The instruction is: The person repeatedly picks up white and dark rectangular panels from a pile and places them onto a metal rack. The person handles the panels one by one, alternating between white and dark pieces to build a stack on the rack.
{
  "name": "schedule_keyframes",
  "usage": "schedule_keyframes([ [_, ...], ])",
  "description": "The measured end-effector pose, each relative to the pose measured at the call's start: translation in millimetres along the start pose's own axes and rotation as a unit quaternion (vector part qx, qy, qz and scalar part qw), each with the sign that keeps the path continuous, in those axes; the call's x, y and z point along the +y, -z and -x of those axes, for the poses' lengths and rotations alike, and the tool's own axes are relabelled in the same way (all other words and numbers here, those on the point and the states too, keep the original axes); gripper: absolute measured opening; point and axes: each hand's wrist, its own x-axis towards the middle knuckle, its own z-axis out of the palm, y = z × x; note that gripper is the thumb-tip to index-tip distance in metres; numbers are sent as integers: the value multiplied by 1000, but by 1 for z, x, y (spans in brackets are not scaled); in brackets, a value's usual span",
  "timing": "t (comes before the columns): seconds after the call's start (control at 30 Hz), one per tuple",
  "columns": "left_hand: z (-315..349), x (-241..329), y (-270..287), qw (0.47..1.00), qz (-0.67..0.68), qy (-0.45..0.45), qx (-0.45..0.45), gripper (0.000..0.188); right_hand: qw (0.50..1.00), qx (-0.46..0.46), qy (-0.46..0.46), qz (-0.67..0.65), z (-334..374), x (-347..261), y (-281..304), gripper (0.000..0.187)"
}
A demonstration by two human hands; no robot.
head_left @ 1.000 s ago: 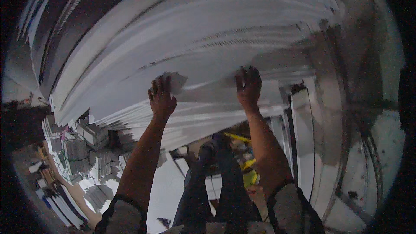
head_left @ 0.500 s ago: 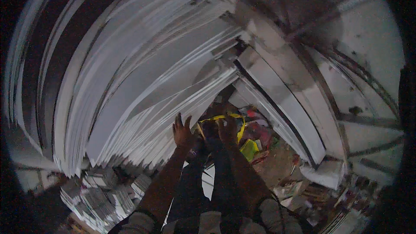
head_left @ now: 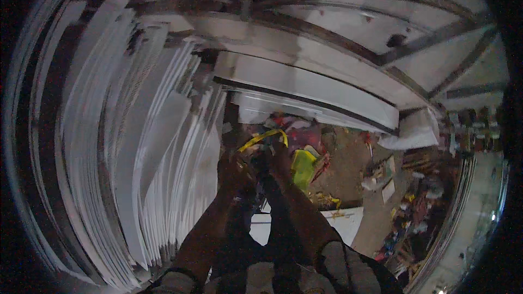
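Held low over dark-trousered legs (head_left: 285,223), with the left hand (head_left: 233,171) and the right hand (head_left: 279,155) apart, both dim and blurred. On the left, too dark to make out separate fingers; cannot tell how far open, or whether grasping anything. Just as unclear on the right: close beside one end of a yellow strap (head_left: 255,140), perhaps touching, but cannot tell if clenched around it. Seen with the strap arched just beyond both hands, near a dark red bundle (head_left: 306,137). Also visible: to the right, a yellow-green piece (head_left: 303,165) on the brown floor (head_left: 344,149); to the left, upright white sheets (head_left: 158,136); farther off, a long white panel (head_left: 313,84).
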Motion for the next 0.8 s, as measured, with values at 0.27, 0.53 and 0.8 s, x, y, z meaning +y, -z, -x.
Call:
schedule_keyframes([
  [0.27, -16, 39, -24, 995, 48, -83, -17, 64, 971, 121, 142, 148, 10, 41, 30, 43],
  [0.53, -40, 96, -50, 986, 105, -132, -11, 62, 986, 160, 9, -53, 2, 93, 66, 37],
  [0.8, -78, 150, -138, 995, 61, -64, -47, 62, 989, 85, -113, -49, -61, 179, 90, 38],
])
